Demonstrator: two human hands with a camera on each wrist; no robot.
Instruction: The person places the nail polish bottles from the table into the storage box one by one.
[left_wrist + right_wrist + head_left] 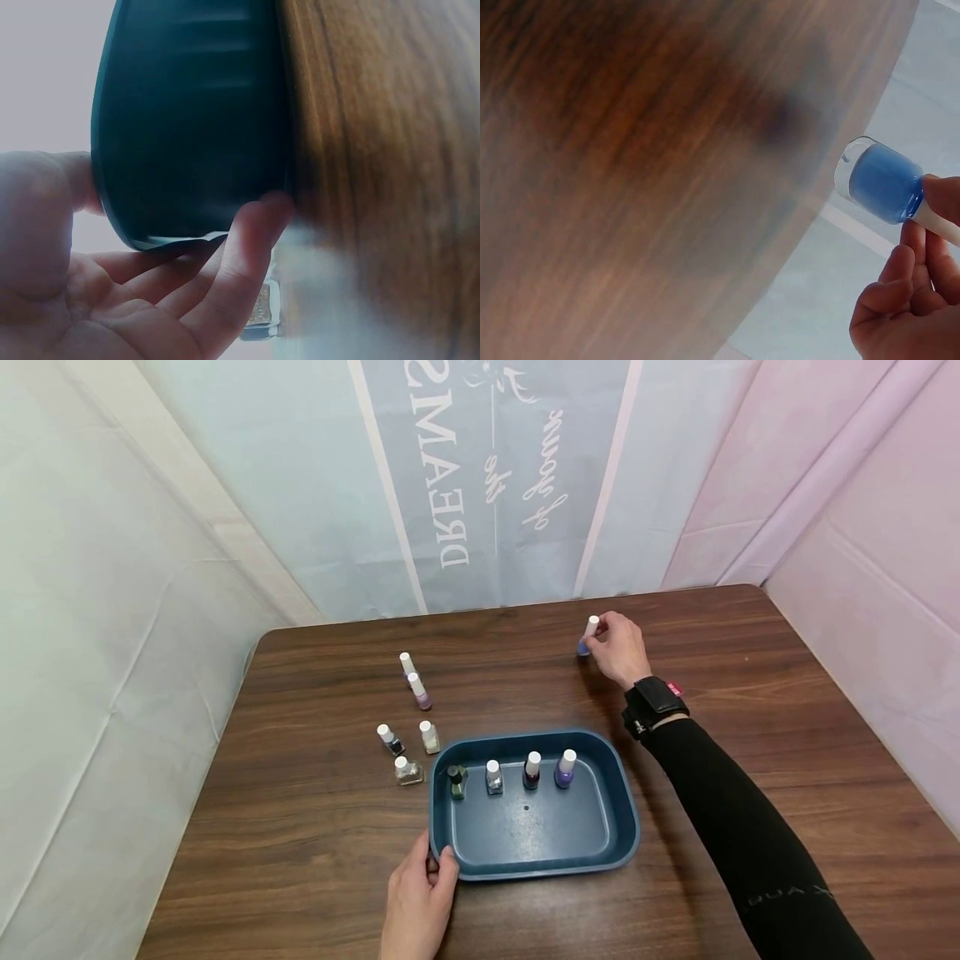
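My right hand (621,650) pinches a nail polish bottle (886,182) with blue polish and a white cap near the table's far edge. In the right wrist view its thumb and fingertips meet around the cap by the neck, with the bottle's base clear of the tabletop. My left hand (420,893) grips the blue plastic tray (536,870) at its near left corner, thumb over the rim and fingers along the outer wall. Standing in a row inside the tray are a green bottle with a black cap (457,782), a clear glittery one (493,778), a dark red one (532,771) and a purple one (565,769).
Left of the tray are a dark bottle (391,740), a pale one (430,737) and a clear one lying down (408,772). Farther back, a mauve bottle (420,692) overlaps another white-capped one (407,663). Cloth curtains (300,485) bound the wooden table (765,693).
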